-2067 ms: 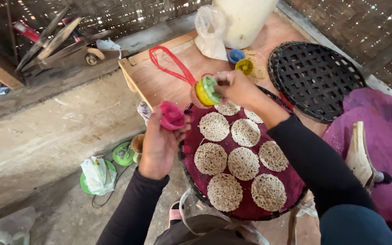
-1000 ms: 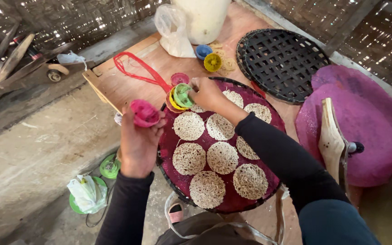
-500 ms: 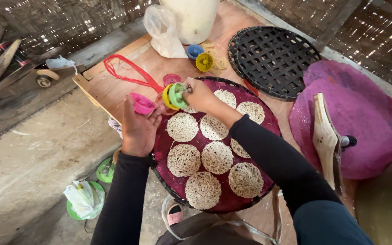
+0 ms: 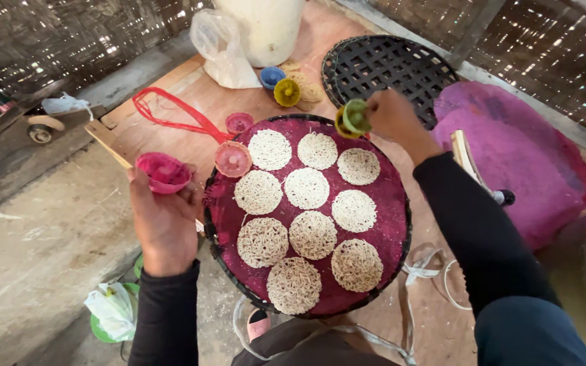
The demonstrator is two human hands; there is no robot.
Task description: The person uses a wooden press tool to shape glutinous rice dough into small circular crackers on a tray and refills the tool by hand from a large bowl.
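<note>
Noodle rounds [image 4: 306, 188], ten pale lacy discs, lie in loose rows on a round woven tray [image 4: 395, 224] covered with magenta cloth, spaced so that few touch, which looks like a way to keep them from sticking together. The left hand [image 4: 163, 220] is raised just off the tray's left rim, its fingers curled around a pink plastic cup [image 4: 164, 172] held mouth-up and slightly tilted toward the tray; the grip sits low on the cup, leaving the open top free. A second pink cup [image 4: 232, 159] rests on the tray's upper left edge, touching the cloth beside the nearest disc, and a smaller pink one [image 4: 239, 123] stands on the board just beyond it. The right hand [image 4: 393, 116] reaches over the tray's far edge, fingers closed around a green and yellow mould [image 4: 352, 118] (it seems to be two nested pieces, though how they join is hard to tell). Its long axis runs roughly sideways, with the green face pointing left toward the tray's middle, and it hangs in the air above the rim, not touching the cloth. Beyond it a black woven tray [image 4: 388, 64] lies bare, and a red wire paddle [image 4: 171, 115] stretches diagonally across the wooden board [image 4: 191, 85], handle toward the tray. Blue and yellow cups [image 4: 279, 85] sit near a white bucket [image 4: 266, 27] and a clear plastic bag [image 4: 222, 51] at the far end.
</note>
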